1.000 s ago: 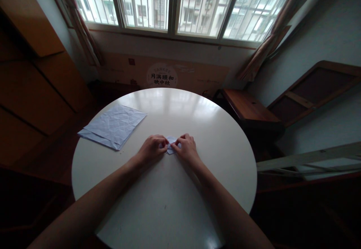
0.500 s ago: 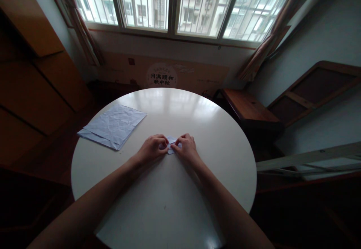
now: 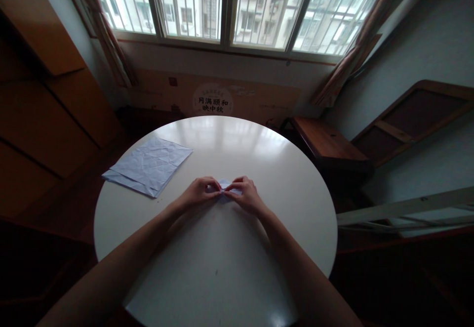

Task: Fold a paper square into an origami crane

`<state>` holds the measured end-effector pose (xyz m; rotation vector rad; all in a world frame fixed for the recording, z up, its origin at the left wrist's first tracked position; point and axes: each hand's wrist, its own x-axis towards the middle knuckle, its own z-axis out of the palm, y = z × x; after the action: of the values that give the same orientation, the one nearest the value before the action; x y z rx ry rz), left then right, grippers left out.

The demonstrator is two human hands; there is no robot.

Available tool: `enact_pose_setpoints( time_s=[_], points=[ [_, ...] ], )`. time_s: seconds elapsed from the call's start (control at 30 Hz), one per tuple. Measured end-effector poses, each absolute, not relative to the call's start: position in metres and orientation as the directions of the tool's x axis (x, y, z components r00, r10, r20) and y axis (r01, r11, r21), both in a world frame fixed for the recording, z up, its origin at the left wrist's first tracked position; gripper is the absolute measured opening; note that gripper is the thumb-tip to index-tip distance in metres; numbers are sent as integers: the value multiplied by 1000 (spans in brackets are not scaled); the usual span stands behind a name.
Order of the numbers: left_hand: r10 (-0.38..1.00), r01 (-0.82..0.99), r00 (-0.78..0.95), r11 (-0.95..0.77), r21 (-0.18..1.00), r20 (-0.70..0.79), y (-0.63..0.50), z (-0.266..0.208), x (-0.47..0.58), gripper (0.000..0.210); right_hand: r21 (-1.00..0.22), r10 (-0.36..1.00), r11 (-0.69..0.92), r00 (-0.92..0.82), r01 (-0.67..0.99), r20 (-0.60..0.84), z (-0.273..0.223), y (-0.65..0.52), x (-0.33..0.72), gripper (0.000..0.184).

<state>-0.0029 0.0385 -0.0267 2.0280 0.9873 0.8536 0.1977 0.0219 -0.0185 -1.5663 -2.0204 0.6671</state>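
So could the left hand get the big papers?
Probably yes: nothing seems to stand between the left hand and the big papers on the table. That hand is pinching the small paper, though, so might need to let go first.

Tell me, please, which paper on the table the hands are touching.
The small paper between the left hand and right hand; the larger, creased paper lies apart, to the left.
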Motion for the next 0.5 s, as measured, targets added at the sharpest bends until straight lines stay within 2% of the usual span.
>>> enact_pose_setpoints(
  time_s=[0.2,0.5],
  points=[
    [829,311,512,-424,850,226,36,-18,-2,26,-616,964,244,-256,749,70,-18,20,198,23],
    [846,407,470,-460,789,251,37,-29,1,21,-555,982,161,-189,816,8,-15,18,189,24]
  ],
)
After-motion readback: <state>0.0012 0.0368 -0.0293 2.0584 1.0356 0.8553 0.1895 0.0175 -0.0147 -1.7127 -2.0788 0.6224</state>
